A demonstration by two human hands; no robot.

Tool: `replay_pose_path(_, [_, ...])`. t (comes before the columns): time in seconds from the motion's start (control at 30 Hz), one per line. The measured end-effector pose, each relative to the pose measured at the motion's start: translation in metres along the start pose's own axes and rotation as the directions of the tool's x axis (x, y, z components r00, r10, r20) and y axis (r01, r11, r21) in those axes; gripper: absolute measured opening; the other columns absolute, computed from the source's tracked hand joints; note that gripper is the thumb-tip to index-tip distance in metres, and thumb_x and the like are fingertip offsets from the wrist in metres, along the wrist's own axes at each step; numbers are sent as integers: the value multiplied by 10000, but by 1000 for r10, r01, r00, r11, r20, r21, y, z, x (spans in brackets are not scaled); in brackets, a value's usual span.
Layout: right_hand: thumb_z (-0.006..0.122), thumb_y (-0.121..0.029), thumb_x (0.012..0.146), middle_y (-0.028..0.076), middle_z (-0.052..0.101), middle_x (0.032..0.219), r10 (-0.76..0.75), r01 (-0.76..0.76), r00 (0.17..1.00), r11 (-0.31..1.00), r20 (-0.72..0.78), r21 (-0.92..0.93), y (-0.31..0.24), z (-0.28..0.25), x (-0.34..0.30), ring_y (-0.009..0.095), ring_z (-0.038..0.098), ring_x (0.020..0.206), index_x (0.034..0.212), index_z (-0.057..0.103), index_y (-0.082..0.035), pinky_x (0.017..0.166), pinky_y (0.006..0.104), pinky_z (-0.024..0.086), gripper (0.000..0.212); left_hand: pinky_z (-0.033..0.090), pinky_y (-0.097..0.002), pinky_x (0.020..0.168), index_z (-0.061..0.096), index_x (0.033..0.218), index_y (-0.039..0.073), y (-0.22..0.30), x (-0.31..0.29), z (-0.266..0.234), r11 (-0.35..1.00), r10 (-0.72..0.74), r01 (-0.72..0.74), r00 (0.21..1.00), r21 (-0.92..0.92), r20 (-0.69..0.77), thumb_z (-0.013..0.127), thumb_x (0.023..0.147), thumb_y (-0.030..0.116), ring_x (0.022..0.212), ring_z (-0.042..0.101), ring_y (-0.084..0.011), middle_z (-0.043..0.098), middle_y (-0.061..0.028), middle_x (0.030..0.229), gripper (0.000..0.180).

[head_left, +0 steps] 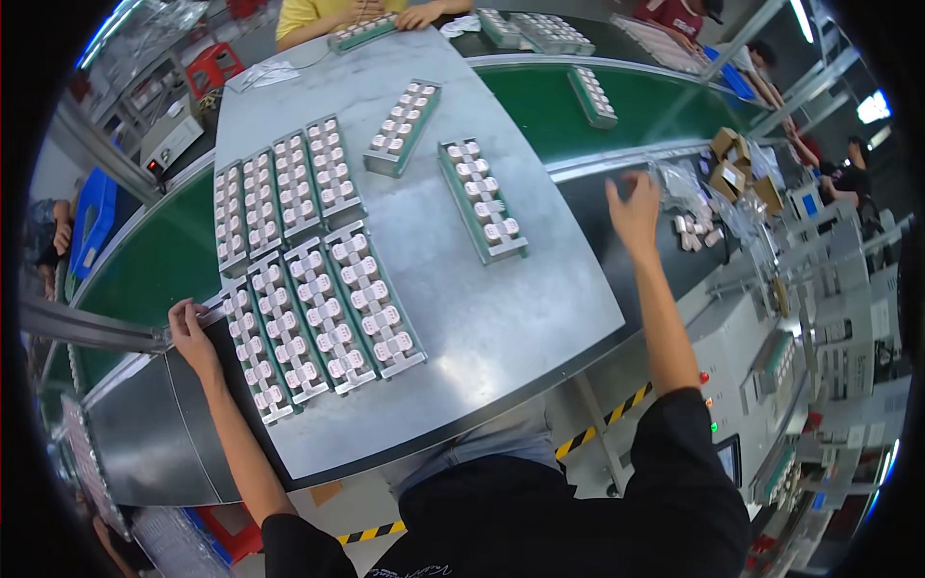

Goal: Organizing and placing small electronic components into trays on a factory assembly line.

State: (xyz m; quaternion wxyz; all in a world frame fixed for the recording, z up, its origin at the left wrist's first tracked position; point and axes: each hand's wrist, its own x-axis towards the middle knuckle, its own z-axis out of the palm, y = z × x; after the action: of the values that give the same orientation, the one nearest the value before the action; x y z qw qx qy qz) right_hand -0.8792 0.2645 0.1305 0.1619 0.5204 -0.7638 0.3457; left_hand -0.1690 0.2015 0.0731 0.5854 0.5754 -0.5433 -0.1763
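Across the middle of the frame we had a grey steel table (501,318) carrying eight filled trays (308,279) of pale pink parts packed side by side at centre left, while two more filled trays (482,197) lay loose at upper centre, not yet lined up. Our left hand (191,332) rested on the nearest tray's lower-left corner, whether gripping we couldn't tell, and our right hand (634,207), fingers spread and empty, reached toward loose pink parts (694,231) beside small brown cartons (737,169) at upper right.

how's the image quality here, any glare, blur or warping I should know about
Head view: strong fisheye warping, so the metal table edges and green conveyor belt curve, with black corners; soft glare sheens the tabletop; the raised right hand is slightly motion-blurred; the left hand and trays of pale parts look sharp.
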Motion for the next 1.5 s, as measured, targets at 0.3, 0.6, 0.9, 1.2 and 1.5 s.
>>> replay_pose_path(0.3, [731,-548,728,217,529,1166,90,-91,996,854,-27,-513,29,133,163,398,509,1097,1203,482,-42,876,530,449,738,327,-223,567,574,890,18,10,1,4,991,-104,104,995,-88,5,504,964,145,578,438,-79,463,2,606,163])
replay_pose_path(0.6, [678,-663,741,216,596,1206,356,-231,925,807,135,-543,37,186,193,375,585,1124,1226,467,-35,878,513,500,821,354,-220,591,555,895,2,23,-3,9,991,-114,118,991,-70,70,473,945,147,584,451,-77,476,-4,618,174])
replay_pose_path(0.9, [686,-727,664,209,648,1173,443,-379,843,891,305,-248,45,187,233,368,607,1118,1176,633,15,930,447,478,903,367,-218,582,559,879,-5,26,1,13,987,-106,122,984,-109,142,494,912,170,581,475,-85,509,-20,656,189])
replay_pose_path(1.2, [756,-607,692,164,664,1115,-411,381,853,911,320,155,-120,202,235,307,644,952,1329,525,-133,806,399,487,827,364,-222,590,560,882,-9,30,-1,15,990,-97,113,979,-86,177,487,906,150,581,476,-86,511,-25,643,177])
replay_pose_path(1.5, [793,-560,657,210,605,1198,-615,559,561,775,554,295,-211,262,244,318,566,1124,1424,428,-167,961,415,381,936,343,-219,580,560,873,-7,39,-5,13,990,-111,124,979,-68,169,489,908,137,581,472,-77,507,-14,648,165])
